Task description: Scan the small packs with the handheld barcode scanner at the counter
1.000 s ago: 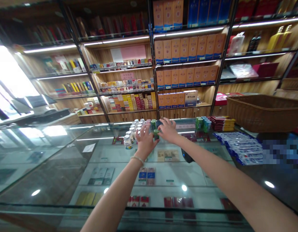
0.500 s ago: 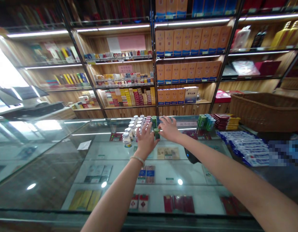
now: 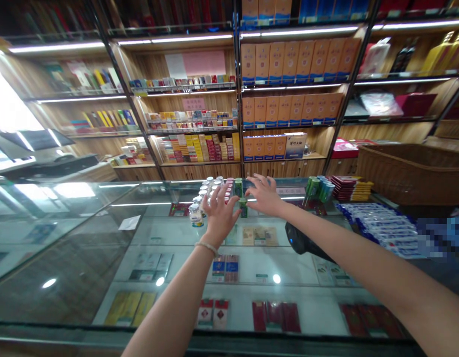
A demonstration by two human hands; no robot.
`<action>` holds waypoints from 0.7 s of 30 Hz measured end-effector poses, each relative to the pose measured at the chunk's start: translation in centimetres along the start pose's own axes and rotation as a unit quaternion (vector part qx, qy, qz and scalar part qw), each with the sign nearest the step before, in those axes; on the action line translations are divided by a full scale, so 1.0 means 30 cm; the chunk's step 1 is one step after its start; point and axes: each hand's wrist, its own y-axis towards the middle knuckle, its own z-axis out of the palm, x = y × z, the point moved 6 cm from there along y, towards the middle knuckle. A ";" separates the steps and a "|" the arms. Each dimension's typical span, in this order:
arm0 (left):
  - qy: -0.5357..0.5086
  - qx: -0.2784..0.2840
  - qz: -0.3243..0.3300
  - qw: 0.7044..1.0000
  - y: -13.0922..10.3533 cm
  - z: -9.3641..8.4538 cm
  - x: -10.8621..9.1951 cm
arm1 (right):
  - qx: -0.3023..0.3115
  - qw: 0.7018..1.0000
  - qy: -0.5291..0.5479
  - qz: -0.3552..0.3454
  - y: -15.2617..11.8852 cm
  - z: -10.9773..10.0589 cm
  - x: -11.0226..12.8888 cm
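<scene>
On the glass counter (image 3: 177, 292) stands a small green container (image 3: 243, 208), upright between my two hands. My left hand (image 3: 220, 213), with a bracelet at the wrist, is open just to its left, fingers spread. To its right is my right hand (image 3: 264, 196), also open with fingers apart and holding nothing. Another green container (image 3: 239, 186) stands behind the first. Rows of small white bottles (image 3: 196, 216) stand to the left, partly hidden by my left hand. Pink-capped containers (image 3: 230, 183) sit between these and the green ones.
A black handheld scanner (image 3: 298, 240) lies under my right forearm. Further right are green and blue containers (image 3: 318, 188), red packs (image 3: 343, 188), blue-white packets (image 3: 378, 230) and a wicker basket (image 3: 411, 168). Lit shelves with orange boxes (image 3: 292, 62) rise behind the counter.
Both hands have drawn slightly apart from the front green container, which now stands free between them. The left moved a little left, the right a little right.
</scene>
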 end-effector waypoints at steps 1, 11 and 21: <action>-0.001 -0.006 0.007 1.000 -0.001 0.000 -0.003 | -0.001 1.000 0.005 0.003 0.001 0.001 0.001; -0.001 -0.045 0.026 0.999 -0.006 0.027 -0.010 | 0.017 1.000 0.016 0.021 0.014 0.023 0.005; 0.007 -0.001 -0.011 1.000 -0.001 0.039 -0.006 | 0.006 0.999 0.019 0.027 0.056 0.055 -0.018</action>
